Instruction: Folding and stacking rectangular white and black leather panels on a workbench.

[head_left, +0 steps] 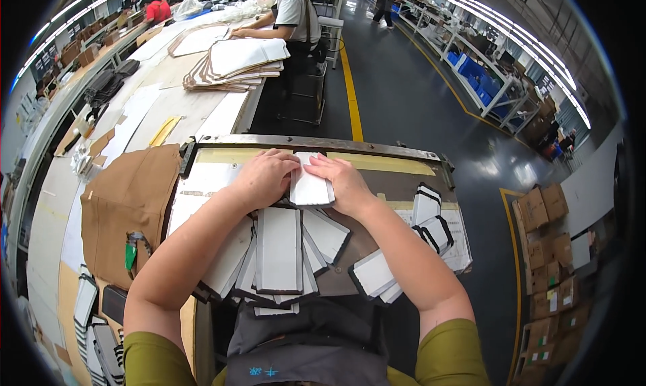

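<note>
Curling against its left edge, our left hand (266, 175) touches a white panel (312, 187) near the metal bar (363, 148), grip unclear; our right hand (344, 184) lies flattened across its right side, probably preventing slipping; more panels (373, 275) sit rightward.

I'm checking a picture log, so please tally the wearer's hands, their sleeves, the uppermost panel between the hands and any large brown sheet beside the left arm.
Bare hands, left hand and right hand: 2
Olive-green fabric sleeves: 2
White rectangular dark-edged panel: 1
Large brown flat sheet: 1
Total: 6
</note>
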{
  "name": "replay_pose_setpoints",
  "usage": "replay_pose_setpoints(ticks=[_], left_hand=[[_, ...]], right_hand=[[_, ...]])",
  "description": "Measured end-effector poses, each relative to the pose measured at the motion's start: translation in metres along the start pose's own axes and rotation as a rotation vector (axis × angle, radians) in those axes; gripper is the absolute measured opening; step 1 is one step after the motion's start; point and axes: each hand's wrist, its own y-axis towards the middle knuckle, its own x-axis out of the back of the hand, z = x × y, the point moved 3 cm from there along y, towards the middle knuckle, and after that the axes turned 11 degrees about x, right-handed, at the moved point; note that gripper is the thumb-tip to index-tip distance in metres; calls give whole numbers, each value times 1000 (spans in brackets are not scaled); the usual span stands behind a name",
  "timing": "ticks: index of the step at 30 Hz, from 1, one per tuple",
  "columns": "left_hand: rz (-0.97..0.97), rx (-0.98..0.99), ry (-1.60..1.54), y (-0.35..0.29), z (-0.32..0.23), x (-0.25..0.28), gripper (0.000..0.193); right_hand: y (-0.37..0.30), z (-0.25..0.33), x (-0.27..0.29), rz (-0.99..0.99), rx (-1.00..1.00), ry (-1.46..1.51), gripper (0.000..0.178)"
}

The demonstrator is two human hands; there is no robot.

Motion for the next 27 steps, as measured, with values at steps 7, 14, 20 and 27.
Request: replay_pose_setpoints(ticks=[7,14,20,27], left_hand=[[-40,1,11,-2,-1,-1,38],[-49,-39,26,-6,2,-1,40],[-20,-45,69,-5,0,2,41],[-19,-35,7,-6,1,2,33]], right_hand=[[5,-10,6,54,18,-55,43],[10,2,9,11,11,-197,33],[8,3,9,-76,53,-239,29],[3,8,8,-4,24,-137,30]])
